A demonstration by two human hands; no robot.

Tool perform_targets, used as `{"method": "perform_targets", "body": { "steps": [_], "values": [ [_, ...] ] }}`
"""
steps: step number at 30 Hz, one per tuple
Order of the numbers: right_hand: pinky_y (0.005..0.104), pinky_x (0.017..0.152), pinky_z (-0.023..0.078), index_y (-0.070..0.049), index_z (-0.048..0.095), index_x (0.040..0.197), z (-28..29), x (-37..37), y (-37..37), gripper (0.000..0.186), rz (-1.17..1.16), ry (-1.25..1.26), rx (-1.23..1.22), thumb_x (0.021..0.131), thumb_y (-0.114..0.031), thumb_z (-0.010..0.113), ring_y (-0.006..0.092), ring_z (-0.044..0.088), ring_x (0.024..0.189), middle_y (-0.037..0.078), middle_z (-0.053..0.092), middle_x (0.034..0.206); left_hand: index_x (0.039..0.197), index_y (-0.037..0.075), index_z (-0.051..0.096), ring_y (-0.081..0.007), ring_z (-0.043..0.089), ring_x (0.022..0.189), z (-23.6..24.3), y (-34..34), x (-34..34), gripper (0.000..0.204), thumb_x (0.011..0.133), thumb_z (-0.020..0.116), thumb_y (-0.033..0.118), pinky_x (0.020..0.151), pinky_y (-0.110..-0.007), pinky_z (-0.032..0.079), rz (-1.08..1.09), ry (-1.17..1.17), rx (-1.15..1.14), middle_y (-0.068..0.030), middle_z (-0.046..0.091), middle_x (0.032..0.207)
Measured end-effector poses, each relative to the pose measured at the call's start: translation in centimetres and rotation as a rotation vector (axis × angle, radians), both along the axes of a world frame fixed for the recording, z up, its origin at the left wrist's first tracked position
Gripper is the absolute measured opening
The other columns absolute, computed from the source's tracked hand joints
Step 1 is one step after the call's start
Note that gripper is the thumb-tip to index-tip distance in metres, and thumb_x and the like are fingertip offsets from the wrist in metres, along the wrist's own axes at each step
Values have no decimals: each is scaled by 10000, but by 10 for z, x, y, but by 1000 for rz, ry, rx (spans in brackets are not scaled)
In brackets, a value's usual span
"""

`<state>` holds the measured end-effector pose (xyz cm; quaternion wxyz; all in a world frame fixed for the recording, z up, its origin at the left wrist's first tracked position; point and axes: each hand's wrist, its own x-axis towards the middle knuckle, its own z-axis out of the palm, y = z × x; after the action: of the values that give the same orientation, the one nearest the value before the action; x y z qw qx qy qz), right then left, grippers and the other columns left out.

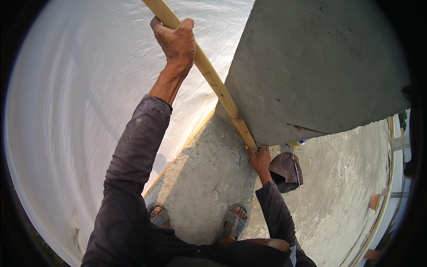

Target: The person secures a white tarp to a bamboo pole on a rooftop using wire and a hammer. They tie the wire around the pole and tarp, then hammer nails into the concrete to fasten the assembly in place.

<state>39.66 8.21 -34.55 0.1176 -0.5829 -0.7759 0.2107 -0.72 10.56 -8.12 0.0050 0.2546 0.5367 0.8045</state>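
A pale yellow bamboo pole (pixel 214 81) with visible joints runs slantwise from the top of the view down to the lower corner of a grey concrete block or wall (pixel 316 66). My left hand (pixel 175 43), arm stretched far forward, is closed around its upper part. Down at the pole's near end, my right hand (pixel 260 161) grips it beside the concrete corner; some of those fingers are hidden. Along the left of the pole spreads a large white sheet (pixel 102 71), with a thin yellow strip (pixel 195 132) along its lower edge.
My sandalled feet (pixel 233 218) stand on a rough concrete floor (pixel 204 178). Right of my right hand sits a dark brown bag or bucket (pixel 287 169) with a thin light stick against it. A small yellow-and-blue object (pixel 296 143) peeks from under the concrete. A reddish brick (pixel 374 201) lies near the right edge.
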Motion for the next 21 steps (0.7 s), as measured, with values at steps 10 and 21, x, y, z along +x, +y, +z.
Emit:
{"method": "perform_targets", "body": {
  "steps": [10,21],
  "values": [
    [472,660,567,32,703,985,10,4,-9,594,-37,-98,147,868,-550,742,381,724,777,215,702,887,1382,-184,298,-269,548,1029,-24,7,-37,818,734,718,86,908,-426,502,26,-90,-156,-222,466,1119],
    [423,588,492,-26,623,859,57,94,-79,394,134,-150,230,875,-382,792,296,627,671,114,583,774,1182,-127,447,-222,528,902,-95,-7,-26,576,765,698,180,850,-371,464,2,-126,-296,-125,496,959]
  ]
}}
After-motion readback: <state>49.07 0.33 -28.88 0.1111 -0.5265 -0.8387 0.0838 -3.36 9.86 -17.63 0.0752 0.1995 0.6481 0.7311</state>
